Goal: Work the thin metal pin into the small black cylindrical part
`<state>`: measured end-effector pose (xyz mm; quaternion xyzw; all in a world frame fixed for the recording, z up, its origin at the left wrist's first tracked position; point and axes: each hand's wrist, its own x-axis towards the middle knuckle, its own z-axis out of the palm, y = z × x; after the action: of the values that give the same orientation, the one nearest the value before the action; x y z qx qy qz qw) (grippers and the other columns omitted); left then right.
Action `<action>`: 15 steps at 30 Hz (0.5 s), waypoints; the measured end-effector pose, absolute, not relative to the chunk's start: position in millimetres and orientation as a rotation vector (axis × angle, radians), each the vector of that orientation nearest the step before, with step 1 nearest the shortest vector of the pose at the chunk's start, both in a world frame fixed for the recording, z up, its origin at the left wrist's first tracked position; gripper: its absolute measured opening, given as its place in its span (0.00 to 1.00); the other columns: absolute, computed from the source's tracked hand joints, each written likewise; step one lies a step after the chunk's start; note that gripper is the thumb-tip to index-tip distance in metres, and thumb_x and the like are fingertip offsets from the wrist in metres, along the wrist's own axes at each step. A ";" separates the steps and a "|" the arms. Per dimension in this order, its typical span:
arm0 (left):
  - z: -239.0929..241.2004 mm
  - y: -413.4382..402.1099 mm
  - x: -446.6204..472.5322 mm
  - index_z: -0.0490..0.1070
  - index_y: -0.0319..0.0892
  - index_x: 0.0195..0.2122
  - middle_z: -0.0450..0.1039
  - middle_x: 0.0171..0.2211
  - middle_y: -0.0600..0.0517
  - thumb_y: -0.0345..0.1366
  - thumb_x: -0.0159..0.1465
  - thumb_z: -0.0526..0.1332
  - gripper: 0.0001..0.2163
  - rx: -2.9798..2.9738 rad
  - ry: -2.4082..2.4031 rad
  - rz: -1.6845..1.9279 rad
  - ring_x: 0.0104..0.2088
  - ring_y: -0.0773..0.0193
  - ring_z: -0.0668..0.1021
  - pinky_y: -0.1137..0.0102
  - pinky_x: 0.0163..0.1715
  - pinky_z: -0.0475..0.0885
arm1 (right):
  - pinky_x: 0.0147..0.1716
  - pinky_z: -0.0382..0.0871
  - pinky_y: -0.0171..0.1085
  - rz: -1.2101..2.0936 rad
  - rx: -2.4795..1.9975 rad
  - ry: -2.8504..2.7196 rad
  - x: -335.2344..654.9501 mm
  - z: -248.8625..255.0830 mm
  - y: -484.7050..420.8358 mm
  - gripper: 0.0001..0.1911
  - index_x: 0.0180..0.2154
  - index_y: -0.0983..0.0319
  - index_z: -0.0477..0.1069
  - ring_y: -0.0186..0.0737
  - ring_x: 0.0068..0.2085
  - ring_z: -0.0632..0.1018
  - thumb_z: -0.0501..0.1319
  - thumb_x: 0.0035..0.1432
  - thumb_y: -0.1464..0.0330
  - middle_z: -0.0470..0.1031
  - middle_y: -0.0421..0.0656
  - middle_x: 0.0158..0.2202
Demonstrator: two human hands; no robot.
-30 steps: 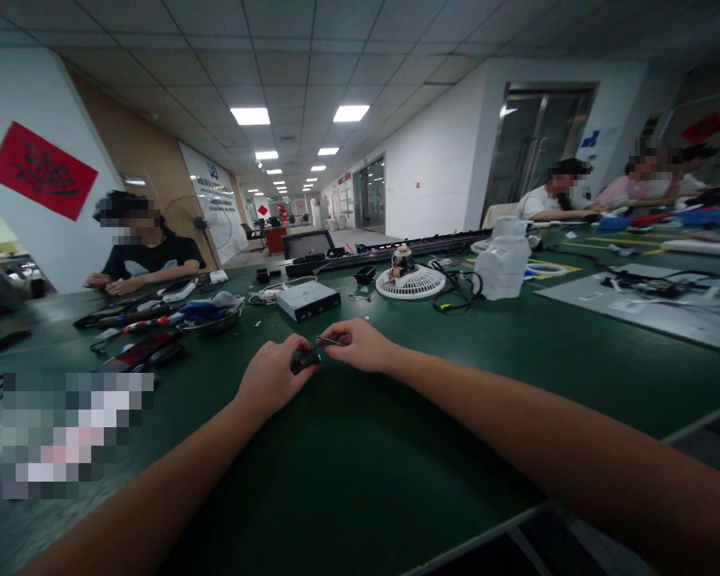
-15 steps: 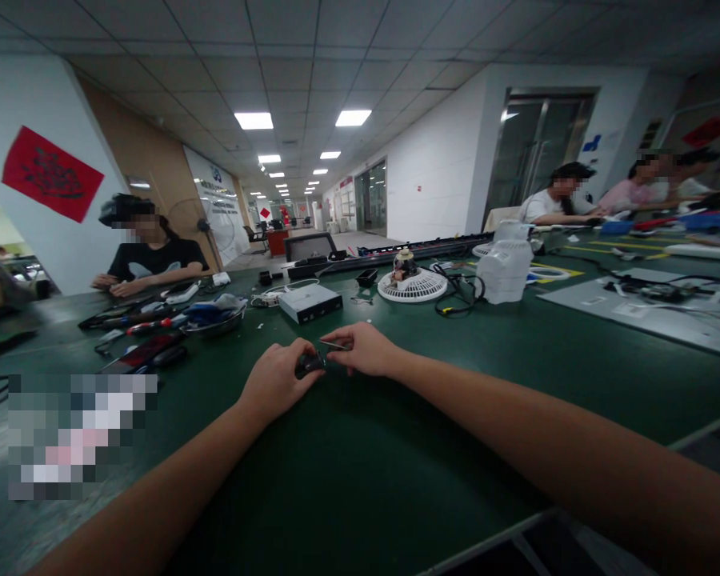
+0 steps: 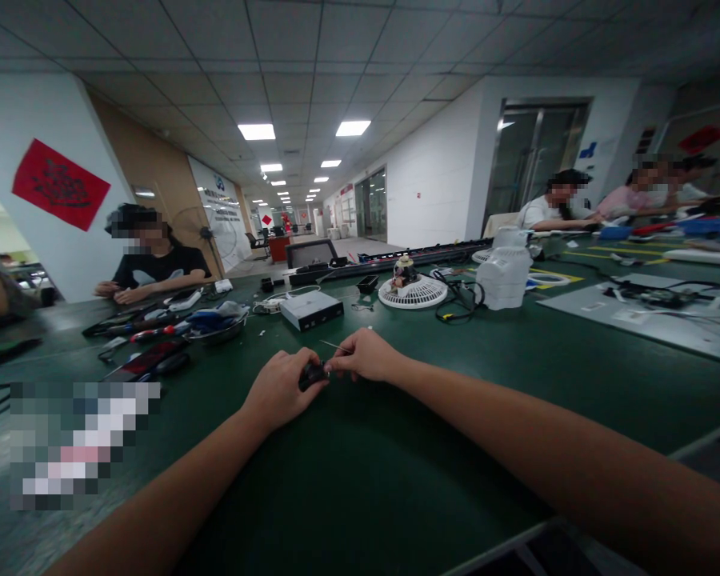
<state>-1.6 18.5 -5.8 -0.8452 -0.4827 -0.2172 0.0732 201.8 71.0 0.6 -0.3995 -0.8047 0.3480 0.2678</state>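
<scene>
My left hand (image 3: 285, 388) is closed around a small black part (image 3: 313, 374), held just above or on the green tabletop (image 3: 348, 480); I cannot make out its kind. Close beside it, my right hand (image 3: 366, 356) is pinched, and a thin metal rod (image 3: 331, 346), perhaps a tool's shaft, sticks out from its fingers toward the left. The right fingertips meet the near end of the black part. Most of what lies between the fingers is hidden.
Beyond my hands lie an optical disc drive (image 3: 312, 310), a white fan grille with a motor (image 3: 413, 293) and a white plastic housing (image 3: 504, 276). At left are a bowl of parts (image 3: 219, 320) and tools. A metal panel (image 3: 654, 316) lies at right. Several people sit around.
The right hand has moved in against the black part, and its fingers have drawn together there. The left hand keeps its hold. The view has tipped slightly upward.
</scene>
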 end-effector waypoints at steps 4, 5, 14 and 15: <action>-4.9 18.1 -0.5 0.67 0.46 0.40 0.75 0.35 0.50 0.43 0.59 0.63 0.11 -2.512 -1.463 -0.654 0.35 0.56 0.75 0.64 0.33 0.67 | 0.22 0.62 0.29 0.848 -1.054 -2.207 201.6 -1.4 73.2 0.12 0.38 0.62 0.80 0.31 0.21 0.73 0.63 0.57 0.63 0.73 0.37 0.19; -4.7 18.0 -0.3 0.67 0.46 0.40 0.75 0.35 0.50 0.43 0.59 0.62 0.11 -2.506 -1.473 -0.658 0.35 0.56 0.75 0.64 0.33 0.67 | 0.23 0.63 0.29 0.833 -1.038 -2.225 201.9 -2.4 74.2 0.12 0.39 0.61 0.80 0.31 0.22 0.73 0.61 0.59 0.63 0.73 0.37 0.19; -4.6 17.1 -0.9 0.68 0.46 0.40 0.75 0.35 0.51 0.41 0.58 0.64 0.11 -2.560 -1.458 -0.708 0.35 0.57 0.75 0.64 0.34 0.68 | 0.24 0.65 0.30 0.846 -0.966 -2.230 202.5 -3.7 74.6 0.12 0.39 0.62 0.80 0.31 0.23 0.73 0.67 0.52 0.66 0.75 0.38 0.23; -4.4 17.0 -1.0 0.68 0.46 0.40 0.75 0.35 0.51 0.41 0.58 0.64 0.10 -2.583 -1.436 -0.701 0.35 0.57 0.75 0.65 0.34 0.68 | 0.24 0.65 0.30 0.844 -0.967 -2.209 202.0 -2.8 73.6 0.11 0.38 0.63 0.80 0.32 0.22 0.73 0.67 0.50 0.66 0.75 0.38 0.23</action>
<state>-1.0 17.0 -4.4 -0.8493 -0.4721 -0.2304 0.0522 202.0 73.6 -2.8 -0.3624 -0.8278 0.3161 0.2890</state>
